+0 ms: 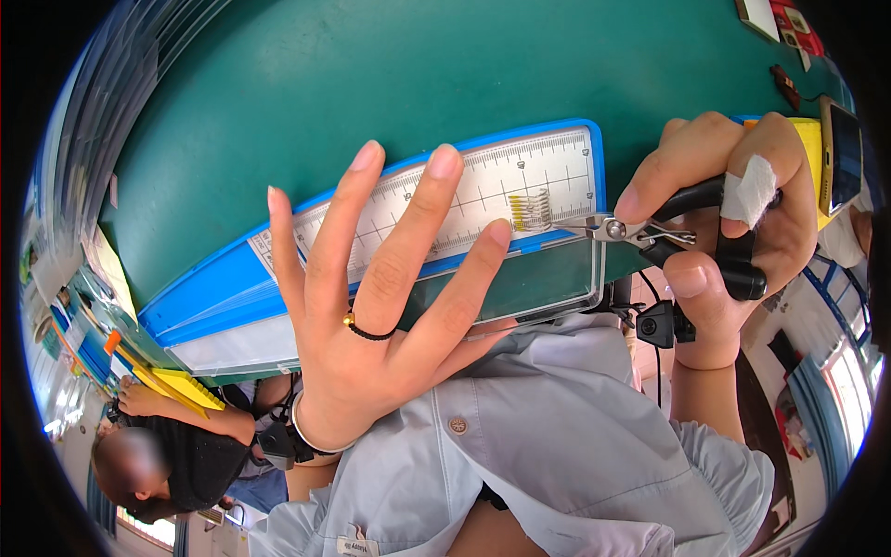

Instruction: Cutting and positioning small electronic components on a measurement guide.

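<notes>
My right hand (733,218) grips a pair of small black-handled pliers (682,198); white tape wraps one finger. The slim metal jaws point left at a small spring-like row of thin wire loops (531,211), partly yellow and partly metallic. Whether the jaws touch it, I cannot tell. Beneath the row lies a white gridded ruler sheet (483,176) inside a long blue plastic case (601,158). My left hand (380,297) is spread open over the case, with the index fingertip just left of the wire row and nothing held. It hides the middle of the case.
A green tabletop (464,65) carries the case. A clear plastic lid (566,297) lies along its near side. At the right edge are a phone (840,153) and a yellow item (809,139) beneath it. Another person (186,455) sits at the lower left, beside yellow trays (181,385).
</notes>
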The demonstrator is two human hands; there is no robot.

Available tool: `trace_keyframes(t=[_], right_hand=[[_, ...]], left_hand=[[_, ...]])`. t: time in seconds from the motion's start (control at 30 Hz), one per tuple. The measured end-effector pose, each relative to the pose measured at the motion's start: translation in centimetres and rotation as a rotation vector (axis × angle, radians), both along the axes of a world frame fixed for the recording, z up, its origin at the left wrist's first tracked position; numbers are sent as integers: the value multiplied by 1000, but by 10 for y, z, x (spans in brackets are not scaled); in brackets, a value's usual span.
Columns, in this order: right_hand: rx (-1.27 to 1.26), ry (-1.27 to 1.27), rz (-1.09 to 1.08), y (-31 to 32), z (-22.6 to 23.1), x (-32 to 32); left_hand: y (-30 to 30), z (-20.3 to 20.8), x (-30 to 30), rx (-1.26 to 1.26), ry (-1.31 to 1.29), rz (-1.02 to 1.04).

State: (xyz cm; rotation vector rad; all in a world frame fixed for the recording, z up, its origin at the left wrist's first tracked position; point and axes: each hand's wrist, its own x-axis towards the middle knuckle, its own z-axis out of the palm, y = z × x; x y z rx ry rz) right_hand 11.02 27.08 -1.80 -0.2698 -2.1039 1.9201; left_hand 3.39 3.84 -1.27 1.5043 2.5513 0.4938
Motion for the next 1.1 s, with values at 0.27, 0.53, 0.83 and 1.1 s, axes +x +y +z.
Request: trace_keyframes(t=[0.27, 0.53, 0.83, 1.1], right_hand=[[56, 19, 41, 2, -3, 2], [92, 45, 63, 5, -5, 3], [40, 39, 32, 1, -3, 0], [132, 3, 49, 5, -1, 3]], left_hand=[[-2, 0, -1, 7, 3, 2], [-2, 1, -2, -3, -2, -16], [-1, -2, 0, 25, 15, -6], [1, 1, 0, -24, 28, -13]])
